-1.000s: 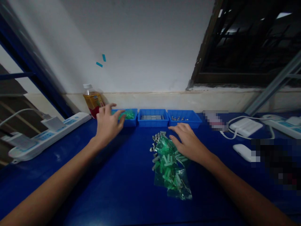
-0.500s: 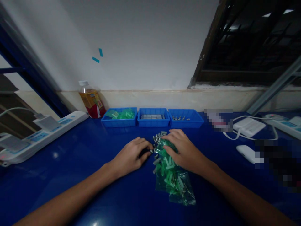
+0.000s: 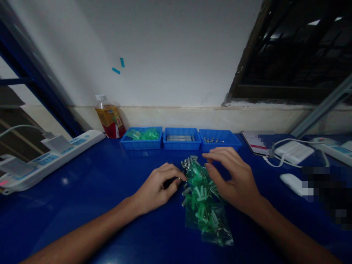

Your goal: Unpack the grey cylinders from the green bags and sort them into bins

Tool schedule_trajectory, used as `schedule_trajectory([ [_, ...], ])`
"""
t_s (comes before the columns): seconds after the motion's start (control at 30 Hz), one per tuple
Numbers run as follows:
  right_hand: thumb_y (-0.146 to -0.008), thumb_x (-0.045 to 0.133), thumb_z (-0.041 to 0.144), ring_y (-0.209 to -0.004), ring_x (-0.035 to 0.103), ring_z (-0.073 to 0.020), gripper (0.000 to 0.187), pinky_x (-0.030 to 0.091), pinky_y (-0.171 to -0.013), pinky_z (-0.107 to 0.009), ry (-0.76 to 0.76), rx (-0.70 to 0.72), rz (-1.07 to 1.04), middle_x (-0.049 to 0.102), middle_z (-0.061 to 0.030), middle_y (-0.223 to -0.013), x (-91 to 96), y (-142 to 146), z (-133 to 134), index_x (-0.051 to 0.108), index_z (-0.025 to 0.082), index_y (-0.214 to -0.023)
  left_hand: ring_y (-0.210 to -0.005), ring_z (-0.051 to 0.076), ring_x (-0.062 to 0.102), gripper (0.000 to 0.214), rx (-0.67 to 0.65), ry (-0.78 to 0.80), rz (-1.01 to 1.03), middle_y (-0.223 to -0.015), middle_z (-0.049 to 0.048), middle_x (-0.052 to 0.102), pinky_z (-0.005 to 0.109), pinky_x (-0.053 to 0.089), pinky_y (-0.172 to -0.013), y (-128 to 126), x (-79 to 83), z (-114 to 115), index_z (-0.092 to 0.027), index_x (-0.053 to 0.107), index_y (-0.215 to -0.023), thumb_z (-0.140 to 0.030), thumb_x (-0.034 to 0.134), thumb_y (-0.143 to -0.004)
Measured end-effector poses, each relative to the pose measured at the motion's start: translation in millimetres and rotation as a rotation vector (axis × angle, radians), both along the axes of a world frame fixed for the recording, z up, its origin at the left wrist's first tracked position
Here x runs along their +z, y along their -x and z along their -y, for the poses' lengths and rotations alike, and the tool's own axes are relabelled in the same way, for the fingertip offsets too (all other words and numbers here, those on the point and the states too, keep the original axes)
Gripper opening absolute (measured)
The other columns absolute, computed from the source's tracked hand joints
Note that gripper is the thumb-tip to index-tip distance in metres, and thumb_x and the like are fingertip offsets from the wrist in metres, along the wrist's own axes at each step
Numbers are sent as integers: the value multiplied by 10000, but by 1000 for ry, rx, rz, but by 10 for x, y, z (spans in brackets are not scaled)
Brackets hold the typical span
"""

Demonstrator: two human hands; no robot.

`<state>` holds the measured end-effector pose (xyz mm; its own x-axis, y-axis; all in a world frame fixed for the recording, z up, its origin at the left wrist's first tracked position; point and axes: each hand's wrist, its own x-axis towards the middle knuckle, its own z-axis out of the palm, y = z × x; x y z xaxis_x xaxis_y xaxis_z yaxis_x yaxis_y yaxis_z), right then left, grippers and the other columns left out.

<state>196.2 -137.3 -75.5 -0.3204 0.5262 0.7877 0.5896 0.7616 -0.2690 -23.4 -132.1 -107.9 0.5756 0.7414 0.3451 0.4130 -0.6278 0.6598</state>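
My left hand (image 3: 162, 185) rests at the left edge of a pile of small metal parts (image 3: 189, 163), thumb and forefinger pinched together. A tiny shiny metal part (image 3: 180, 179) shows at those fingertips; its exact shape is too small to tell. Clear and green plastic bags (image 3: 203, 205) holding pale green plugs and thin metal screws lie in front of the pile, partly over it. Over the bags' right side, my right hand (image 3: 236, 178) is raised slightly, its fingers bent and thumb a little apart, with nothing visible between them.
Along the wall stand a blue bin with green bags (image 3: 141, 146), a blue bin with metal sleeves (image 3: 182, 146) and a blue bin with screws (image 3: 220, 146). A drink bottle (image 3: 111, 119), power strip (image 3: 55, 159), phone (image 3: 255, 146), charger (image 3: 294, 152) and white case (image 3: 291, 182) flank them.
My right hand has let go of the top of the green bags and moved right. My left hand stays pinched by the metal pile. The whole view has shifted slightly.
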Motion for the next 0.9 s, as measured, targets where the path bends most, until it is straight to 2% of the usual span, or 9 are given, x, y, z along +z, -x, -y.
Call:
schedule_trajectory([
  [0.1,-832,532,140,-863,563,-188,212,461,-763,-354,73,124,53,632,-53,-881,-112,71,19,573,189,-1034,-809,137,542,188,3,204,209,-866,23,585,284,429,-743,-70,-18,63,-195,567,-1057,-234,494,-889],
  [0.2,-847,495,133,-842,543,-181,204,448,-742,-347,179,223,160,614,-51,-879,-190,139,73,560,202,-1027,-728,108,524,366,-42,444,427,-813,-7,543,250,430,-685,-100,-78,92,-200,420,-1181,-277,567,-855],
  [0.3,-860,463,126,-836,517,-172,179,432,-741,-340,243,275,235,589,-48,-880,-191,159,123,565,209,-981,-705,101,531,464,-118,607,513,-781,-18,549,240,418,-667,-90,-125,81,-201,362,-1185,-294,628,-817],
  [0.4,-861,454,117,-855,501,-170,176,423,-764,-336,292,301,285,571,-49,-893,-166,143,131,557,200,-976,-677,94,529,520,-140,680,547,-755,-26,554,228,404,-640,-74,-131,71,-203,344,-1183,-306,666,-788],
  [0.6,-868,447,112,-865,502,-173,108,420,-783,-327,311,294,340,567,-53,-868,-199,159,83,528,177,-897,-628,67,488,483,-136,655,515,-695,-57,509,204,382,-614,-80,-84,118,-190,350,-1186,-323,635,-819],
  [0.7,-887,432,132,-833,510,-176,93,417,-753,-329,297,227,325,570,-51,-842,-225,180,72,513,175,-872,-690,94,535,413,-99,585,500,-723,-32,549,234,414,-665,-85,-78,108,-179,372,-1177,-358,569,-860],
  [0.8,-899,427,148,-817,511,-182,90,408,-738,-334,314,117,298,575,-54,-850,-253,190,68,510,176,-881,-759,121,566,360,-21,436,431,-823,14,598,269,445,-713,-78,-87,74,-172,407,-1148,-346,547,-865],
  [0.9,-905,420,151,-827,513,-182,96,410,-744,-330,345,83,266,579,-58,-862,-286,200,62,509,180,-887,-797,137,570,288,67,177,240,-885,32,610,282,457,-735,-63,-83,58,-174,491,-1071,-300,588,-831],
])
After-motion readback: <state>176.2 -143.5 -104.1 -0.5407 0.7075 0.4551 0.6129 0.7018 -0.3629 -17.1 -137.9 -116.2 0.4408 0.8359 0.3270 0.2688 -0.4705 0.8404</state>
